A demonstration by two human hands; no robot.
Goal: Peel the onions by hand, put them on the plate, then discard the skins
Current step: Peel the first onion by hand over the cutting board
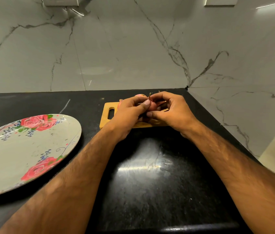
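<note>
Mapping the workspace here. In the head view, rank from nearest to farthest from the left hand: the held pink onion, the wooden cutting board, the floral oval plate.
1. Pink onion, in the grip of the left hand.
2. Wooden cutting board, directly under the hand.
3. Floral oval plate, off to the left.

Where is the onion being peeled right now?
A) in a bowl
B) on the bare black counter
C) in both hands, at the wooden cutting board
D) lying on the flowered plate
C: the left hand and right hand hold the onion at the cutting board, and the plate has no onion on it.
</note>
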